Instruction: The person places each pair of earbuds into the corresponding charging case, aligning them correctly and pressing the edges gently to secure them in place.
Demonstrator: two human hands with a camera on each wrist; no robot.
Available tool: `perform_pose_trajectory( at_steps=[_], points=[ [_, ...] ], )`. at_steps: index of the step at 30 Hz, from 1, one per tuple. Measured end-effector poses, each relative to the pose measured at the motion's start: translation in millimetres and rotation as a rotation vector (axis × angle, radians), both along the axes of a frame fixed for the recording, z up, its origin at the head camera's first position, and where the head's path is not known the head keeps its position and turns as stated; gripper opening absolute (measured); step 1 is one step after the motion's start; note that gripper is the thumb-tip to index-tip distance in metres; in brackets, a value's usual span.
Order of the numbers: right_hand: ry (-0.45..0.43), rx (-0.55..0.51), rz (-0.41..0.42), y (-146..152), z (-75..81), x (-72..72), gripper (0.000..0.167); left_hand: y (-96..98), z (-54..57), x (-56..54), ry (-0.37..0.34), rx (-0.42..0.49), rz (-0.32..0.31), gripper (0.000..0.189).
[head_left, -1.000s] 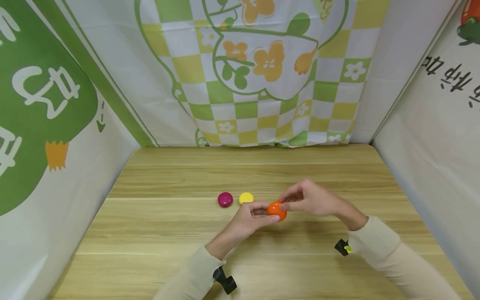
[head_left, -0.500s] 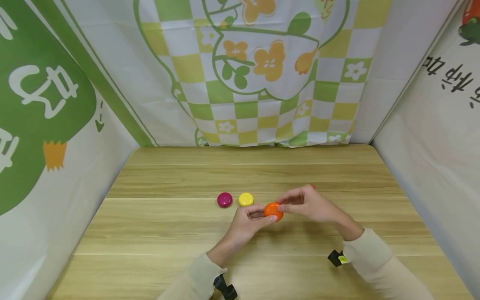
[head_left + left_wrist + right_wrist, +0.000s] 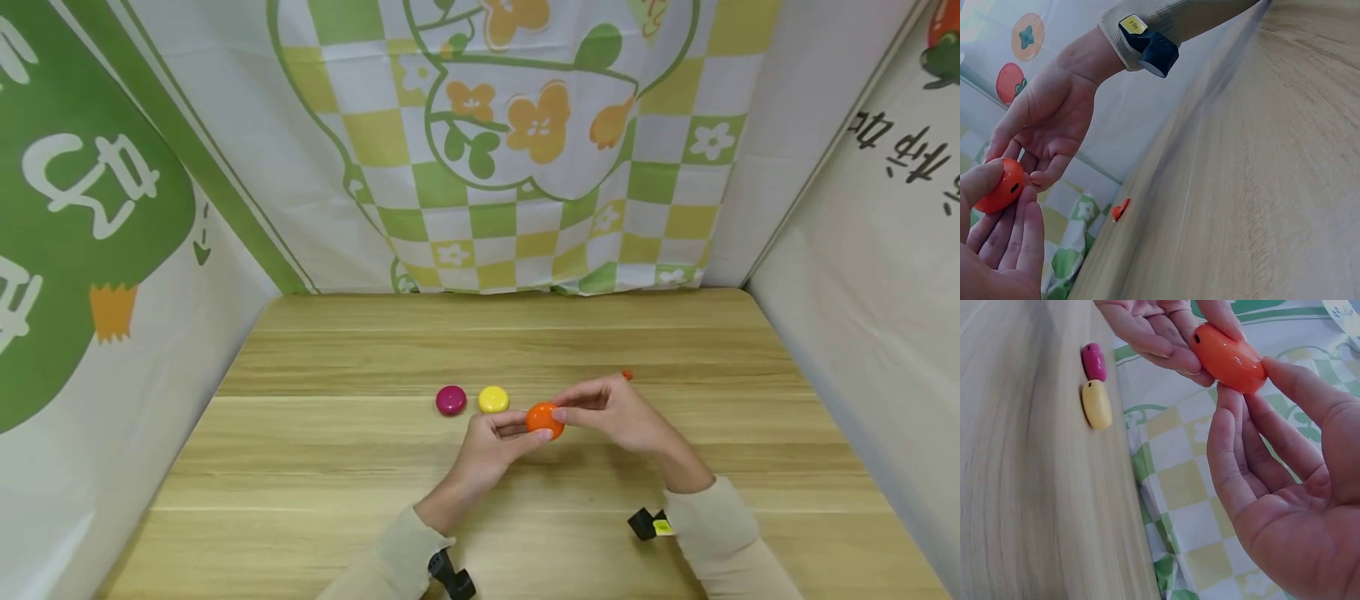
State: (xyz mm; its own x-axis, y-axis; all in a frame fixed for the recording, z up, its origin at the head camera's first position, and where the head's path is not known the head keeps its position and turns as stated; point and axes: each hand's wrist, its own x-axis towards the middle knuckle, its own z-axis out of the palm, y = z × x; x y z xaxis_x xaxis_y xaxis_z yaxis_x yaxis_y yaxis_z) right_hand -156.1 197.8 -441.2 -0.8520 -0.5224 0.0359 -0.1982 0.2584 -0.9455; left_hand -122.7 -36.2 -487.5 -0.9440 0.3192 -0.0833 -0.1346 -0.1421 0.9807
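Observation:
A glossy orange earbud case (image 3: 545, 421), rounded like a pebble, is held above the table between both hands. My left hand (image 3: 480, 458) grips its left side, thumb on the near face and fingers behind. With thumb and fingertips, my right hand (image 3: 630, 417) pinches the opposite edge. A small dark port slot shows on the case (image 3: 1002, 186) in the left wrist view, and its lid looks closed. One orange earbud (image 3: 1120, 210) with a short stem lies on the table beyond the right hand, partly covered by that hand in the head view.
Left of the hands, a magenta case (image 3: 451, 400) and a yellow case (image 3: 492, 399) of similar shape sit side by side on the wooden table (image 3: 300, 467). Printed fabric walls (image 3: 525, 225) enclose the table at the back and both sides.
Both hands have shifted slightly left with the orange case. The right forearm has swung inward and its hand has dropped a little, uncovering part of the orange earbud behind it.

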Motion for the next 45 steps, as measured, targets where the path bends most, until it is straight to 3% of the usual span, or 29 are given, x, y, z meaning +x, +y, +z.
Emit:
perform_pose_trajectory(
  at_steps=[29,45],
  points=[
    [0.048,-0.006,0.006,-1.9,-4.6,-2.2,0.024,-3.3,1.6,-4.5,-0.036,-0.036,-0.017,0.043],
    [-0.055,-0.002,-0.048,-3.6,-5.7,-3.2,0.03,-1.8,4.7,-4.7,0.007,-0.036,-0.014,0.038]
  ],
)
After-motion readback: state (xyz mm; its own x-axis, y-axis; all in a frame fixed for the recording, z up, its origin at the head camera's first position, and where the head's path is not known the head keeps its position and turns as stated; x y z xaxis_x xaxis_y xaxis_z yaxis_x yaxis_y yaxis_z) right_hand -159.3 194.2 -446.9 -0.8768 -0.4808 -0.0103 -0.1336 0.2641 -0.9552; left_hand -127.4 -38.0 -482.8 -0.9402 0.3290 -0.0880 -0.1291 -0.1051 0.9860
